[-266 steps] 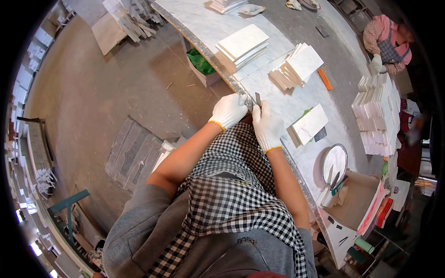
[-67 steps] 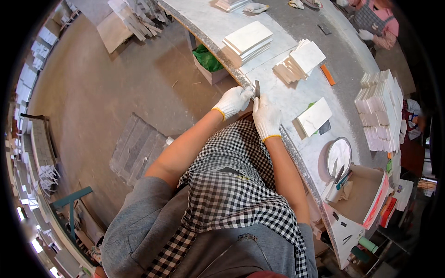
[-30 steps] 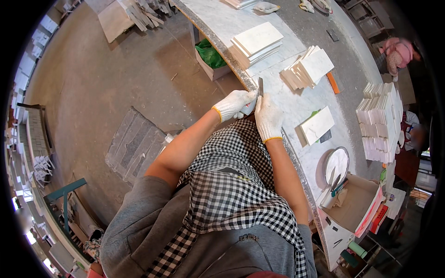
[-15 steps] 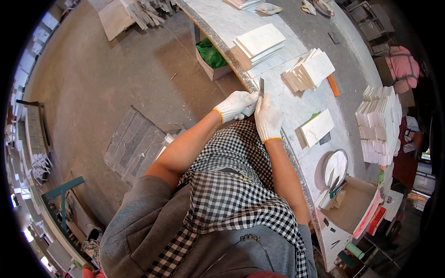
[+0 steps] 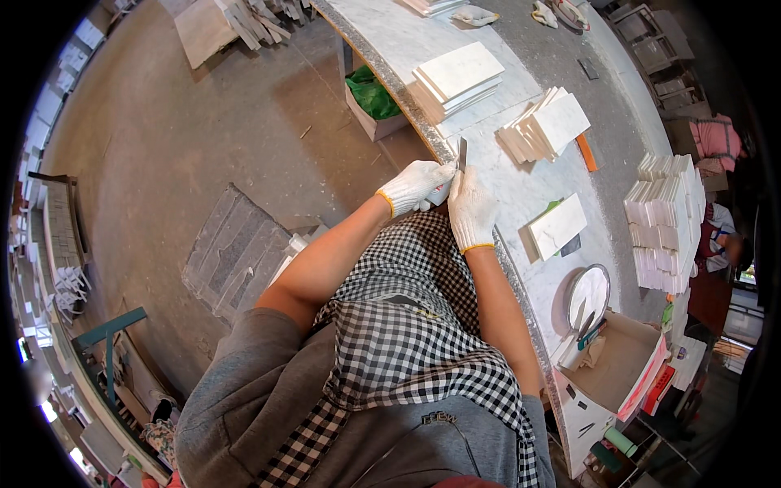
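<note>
Both hands wear white knitted gloves with yellow cuffs and meet at the near edge of the workbench, in front of my checked apron. My left hand is closed around a small whitish object with a red mark; its kind is mostly hidden by the fingers. My right hand is closed on a putty knife, whose flat metal blade points up and away from me. The knife's handle is covered by the glove. Nearest to the hands on the bench is a fanned stack of white tiles.
Another tile stack stands farther along the bench. To the right lie a single tile, a round dish with tools and an open cardboard box. Tall tile stacks stand beyond. Other people work at the far right.
My hands keep nearly the same pose and hold the same things. At the far right, a person in pink has shifted position.
</note>
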### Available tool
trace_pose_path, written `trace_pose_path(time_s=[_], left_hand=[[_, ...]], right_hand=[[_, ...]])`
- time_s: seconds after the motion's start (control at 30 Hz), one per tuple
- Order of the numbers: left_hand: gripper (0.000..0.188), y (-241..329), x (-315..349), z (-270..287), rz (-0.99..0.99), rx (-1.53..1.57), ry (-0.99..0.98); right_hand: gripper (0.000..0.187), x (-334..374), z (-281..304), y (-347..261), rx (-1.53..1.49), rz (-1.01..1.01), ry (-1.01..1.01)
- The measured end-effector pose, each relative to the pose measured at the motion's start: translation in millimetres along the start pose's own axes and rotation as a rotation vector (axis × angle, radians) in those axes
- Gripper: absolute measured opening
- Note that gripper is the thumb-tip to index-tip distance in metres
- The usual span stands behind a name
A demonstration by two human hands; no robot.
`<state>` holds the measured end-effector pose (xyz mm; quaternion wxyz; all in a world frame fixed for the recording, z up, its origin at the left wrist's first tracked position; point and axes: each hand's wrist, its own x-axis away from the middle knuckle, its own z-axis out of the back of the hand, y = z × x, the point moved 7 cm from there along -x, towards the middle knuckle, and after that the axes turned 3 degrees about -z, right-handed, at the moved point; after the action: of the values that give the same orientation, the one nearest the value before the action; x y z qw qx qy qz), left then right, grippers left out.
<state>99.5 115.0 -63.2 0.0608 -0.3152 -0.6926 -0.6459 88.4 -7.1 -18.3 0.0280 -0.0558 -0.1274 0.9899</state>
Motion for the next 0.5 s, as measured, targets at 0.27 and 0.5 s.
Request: trace_pose_path(time_s=[0.27, 0.5], left_hand=[[0.049, 1.1, 1.5, 0.2, -0.006, -0.023, -0.002], [0.046, 3.4, 3.5, -1.2, 0.001, -0.005, 0.000]], right_hand=[[0.025, -0.1, -0.1, -0.7, 0.029, -0.001, -0.019], [0.021, -4.7, 0.3, -8.0, 0.150, -0.021, -0.098]])
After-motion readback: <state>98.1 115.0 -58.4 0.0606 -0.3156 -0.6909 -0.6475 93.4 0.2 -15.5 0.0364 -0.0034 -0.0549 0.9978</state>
